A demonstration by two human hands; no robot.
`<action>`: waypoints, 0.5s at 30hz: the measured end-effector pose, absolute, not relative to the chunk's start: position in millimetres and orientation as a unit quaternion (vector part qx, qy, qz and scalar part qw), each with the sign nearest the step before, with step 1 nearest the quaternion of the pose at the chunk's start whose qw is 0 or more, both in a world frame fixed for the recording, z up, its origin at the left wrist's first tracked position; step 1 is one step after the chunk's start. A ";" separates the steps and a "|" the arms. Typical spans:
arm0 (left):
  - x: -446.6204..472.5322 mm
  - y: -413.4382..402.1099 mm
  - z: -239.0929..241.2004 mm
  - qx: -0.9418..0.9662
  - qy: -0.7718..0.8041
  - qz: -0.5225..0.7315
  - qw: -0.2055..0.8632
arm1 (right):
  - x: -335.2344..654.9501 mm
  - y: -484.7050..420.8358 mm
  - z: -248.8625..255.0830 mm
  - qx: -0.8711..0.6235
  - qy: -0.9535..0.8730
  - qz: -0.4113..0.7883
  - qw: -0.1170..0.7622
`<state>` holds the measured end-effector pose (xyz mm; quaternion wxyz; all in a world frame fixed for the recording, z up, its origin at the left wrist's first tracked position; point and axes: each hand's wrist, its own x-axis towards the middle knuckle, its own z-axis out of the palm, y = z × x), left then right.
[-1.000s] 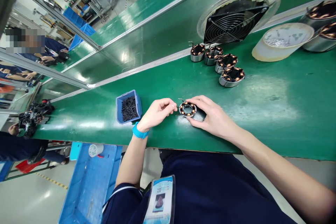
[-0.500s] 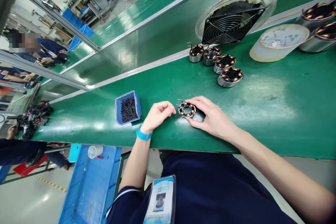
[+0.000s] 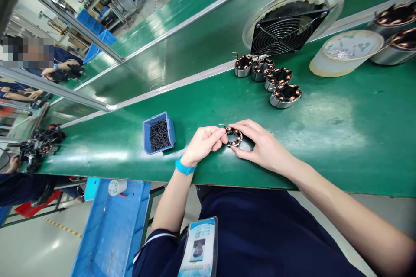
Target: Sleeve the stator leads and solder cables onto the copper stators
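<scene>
A small ring-shaped motor stator [image 3: 234,137] with copper windings stands on the green bench in front of me. My right hand [image 3: 253,140] grips it from the right, thumb at the near side and fingers at the far side. At its left rim, my left hand [image 3: 209,142] is closed in a pinch, with the fingertips touching or just over the edge. What the pinch holds is hidden. Thin wire ends stick out above these fingertips. To the left sits a blue bin [image 3: 145,138] full of short black tube-like pieces.
Several more stators [image 3: 285,96] stand in a row toward the bench's back, below a black fan guard [image 3: 276,34]. A white tub [image 3: 328,62] and larger stators [image 3: 398,52] are at the right. A blue crate [image 3: 110,225] lies below the bench edge. Co-workers are at the left.
My left hand has moved right to the stator's left rim, its fingertips now covering part of it. The right hand and the stator have stayed almost in place.
</scene>
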<state>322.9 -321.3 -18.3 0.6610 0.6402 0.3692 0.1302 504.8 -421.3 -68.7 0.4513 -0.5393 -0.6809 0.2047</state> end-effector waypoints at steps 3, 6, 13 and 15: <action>313.2 -322.3 -20.2 0.636 0.392 0.130 0.651 | 503.1 -422.3 -71.7 -0.541 -0.679 0.208 0.450; 300.8 -330.5 -25.3 0.648 0.417 0.172 0.614 | 503.3 -426.6 -73.3 -0.552 -0.675 0.216 0.440; 310.7 -359.1 -39.9 0.800 0.441 0.201 0.355 | 530.6 -452.2 -60.3 -0.593 -0.660 0.222 0.404; 320.0 -356.9 -43.3 0.826 0.426 0.203 0.309 | 549.5 -457.7 -58.2 -0.617 -0.642 0.195 0.412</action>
